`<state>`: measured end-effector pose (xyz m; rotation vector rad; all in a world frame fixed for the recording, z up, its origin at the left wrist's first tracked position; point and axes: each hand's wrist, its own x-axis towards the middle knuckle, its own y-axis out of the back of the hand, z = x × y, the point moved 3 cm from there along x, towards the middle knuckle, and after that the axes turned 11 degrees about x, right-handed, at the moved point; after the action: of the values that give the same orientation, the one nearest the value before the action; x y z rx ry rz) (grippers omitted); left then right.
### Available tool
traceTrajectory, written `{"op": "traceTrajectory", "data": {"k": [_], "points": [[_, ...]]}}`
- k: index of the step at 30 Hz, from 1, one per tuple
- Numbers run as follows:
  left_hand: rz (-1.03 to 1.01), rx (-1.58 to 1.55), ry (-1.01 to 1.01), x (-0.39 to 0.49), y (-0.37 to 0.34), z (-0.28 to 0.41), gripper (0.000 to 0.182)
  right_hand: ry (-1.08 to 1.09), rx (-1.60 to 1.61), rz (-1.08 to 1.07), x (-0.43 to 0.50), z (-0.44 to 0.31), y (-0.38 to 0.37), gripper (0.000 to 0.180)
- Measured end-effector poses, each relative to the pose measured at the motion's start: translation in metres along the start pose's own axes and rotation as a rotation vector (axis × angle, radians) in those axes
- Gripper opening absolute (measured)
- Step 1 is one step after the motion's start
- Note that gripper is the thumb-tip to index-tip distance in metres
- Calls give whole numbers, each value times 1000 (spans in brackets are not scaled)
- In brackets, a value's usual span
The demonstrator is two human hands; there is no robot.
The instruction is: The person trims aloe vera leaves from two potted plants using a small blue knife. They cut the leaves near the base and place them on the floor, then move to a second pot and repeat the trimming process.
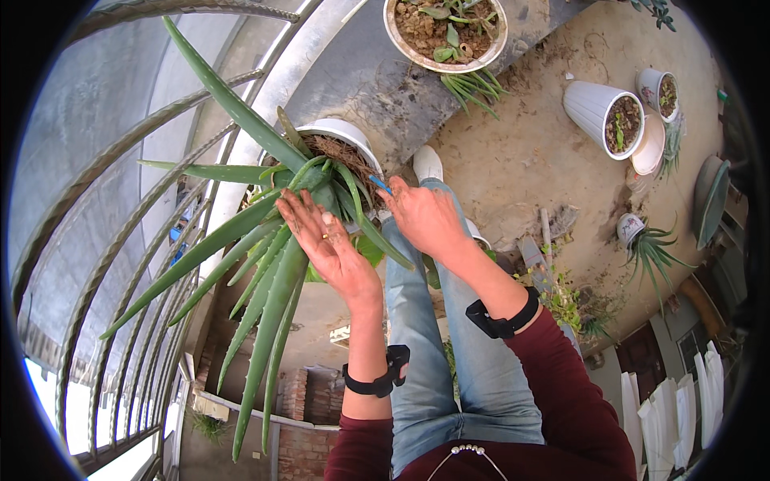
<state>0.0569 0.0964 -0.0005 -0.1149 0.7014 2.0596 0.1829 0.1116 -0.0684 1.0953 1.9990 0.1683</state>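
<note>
A large aloe plant (264, 282) with long toothed leaves leans out of a white pot (346, 127). Brown soil with fibrous matter (340, 150) shows at the pot's far side. My left hand (325, 240), soil on its fingers and a ring on one of them, lies flat against the leaves near the plant's base, grasping nothing. Beside the pot's near right edge, my right hand (424, 213) is closed around a thin blue tool (379, 184). Only a short blue length of it shows; the rest is hidden by my fingers and the pot.
Twisted metal railing bars (114, 240) curve along the left. A round pot of soil and cuttings (446, 30) stands on the grey ledge (361, 66), with small aloe plants (475, 90) beside it. White pots (601, 117) and a potted aloe (652, 246) occupy the ground at right.
</note>
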Motion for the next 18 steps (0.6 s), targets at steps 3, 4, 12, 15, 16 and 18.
{"op": "traceTrajectory", "data": {"k": [3, 4, 12, 15, 16, 18], "points": [[3, -10, 4, 0, 2, 0, 62, 55, -91, -12, 21, 3, -12, 28], [-7, -14, -2, 1, 3, 0, 64, 12, -78, -29, 18, 6, -17, 29], [-22, -34, 3, 2, 5, 0, 67, -239, 108, -165, -35, 7, -24, 31], [-21, -39, 3, 2, 4, 0, 68, -67, 149, 0, -23, -1, -10, 27], [-21, -25, 5, 2, 4, 0, 68, -30, 139, 27, -16, -3, -8, 26], [-23, -11, 5, 2, 5, -1, 68, 82, 170, 28, 4, -5, -13, 24]]}}
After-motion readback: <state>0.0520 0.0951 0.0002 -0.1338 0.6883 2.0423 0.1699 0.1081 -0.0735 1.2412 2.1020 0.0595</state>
